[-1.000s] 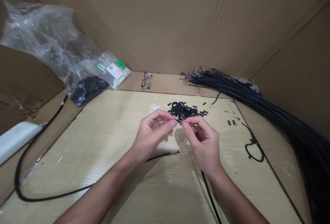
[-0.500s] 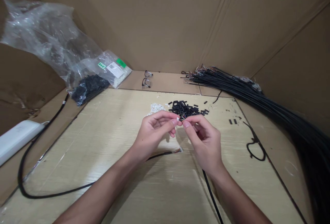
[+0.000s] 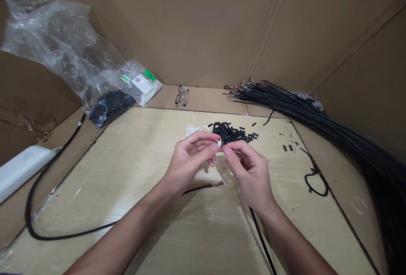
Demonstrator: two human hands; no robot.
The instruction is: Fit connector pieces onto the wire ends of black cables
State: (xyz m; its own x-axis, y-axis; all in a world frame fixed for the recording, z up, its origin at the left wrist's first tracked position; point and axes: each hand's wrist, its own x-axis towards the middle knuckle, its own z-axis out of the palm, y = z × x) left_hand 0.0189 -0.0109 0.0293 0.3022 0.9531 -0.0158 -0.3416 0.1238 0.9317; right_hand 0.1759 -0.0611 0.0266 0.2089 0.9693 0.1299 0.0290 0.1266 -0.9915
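Note:
Between thumb and forefinger, my left hand [image 3: 193, 156] pinches a small white connector housing [image 3: 219, 143]. Thin wires at the end of a black cable [image 3: 261, 237] are pinched in my right hand [image 3: 247, 167], the fingertips close against the housing. The cable runs down from under my right palm to the bottom edge. Below my hands lies another cable end [image 3: 203, 187], its coloured wires fitted into a white connector [image 3: 224, 181]. Behind my fingers are a heap of short black sleeves [image 3: 230, 132] and a small pile of white housings [image 3: 193, 130], partly hidden by my left hand.
A thick bundle of black cables [image 3: 317, 118] stretches along the right side. Plastic bags [image 3: 111, 102] of parts stand at the back left, near glasses [image 3: 181, 95]. A white box [image 3: 25, 169] sits at the left edge; a black cable loop [image 3: 317, 184] lies right. Cardboard walls surround the table.
My right fingertips have come slightly closer to the white housing, and wires now show at it. The view has shifted a little; my left hand keeps its pinch.

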